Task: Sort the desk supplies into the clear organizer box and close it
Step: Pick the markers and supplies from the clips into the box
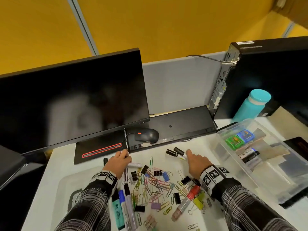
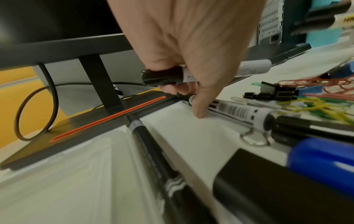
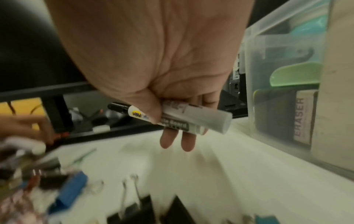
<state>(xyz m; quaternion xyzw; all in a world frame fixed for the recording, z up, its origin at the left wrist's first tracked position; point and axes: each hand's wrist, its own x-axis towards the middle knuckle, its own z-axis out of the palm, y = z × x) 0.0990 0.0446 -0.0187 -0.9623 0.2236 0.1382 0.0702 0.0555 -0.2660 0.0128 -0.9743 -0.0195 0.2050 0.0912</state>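
Right hand (image 3: 153, 60) round marker (image 3: 191, 119), cap end leftward

teal bottle (image 1: 252, 104), yellow wall (image 1: 150, 22), plaid sleeves (image 1: 90, 207), green and blue cases (image 1: 240, 137)

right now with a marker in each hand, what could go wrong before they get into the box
1. The right hand seems to hold two black-capped markers together in a loose grip; one could slip out on the way to the clear organizer box.
2. The left hand holds a marker while a finger touches another marker on the desk; that one may roll into the paper clips.
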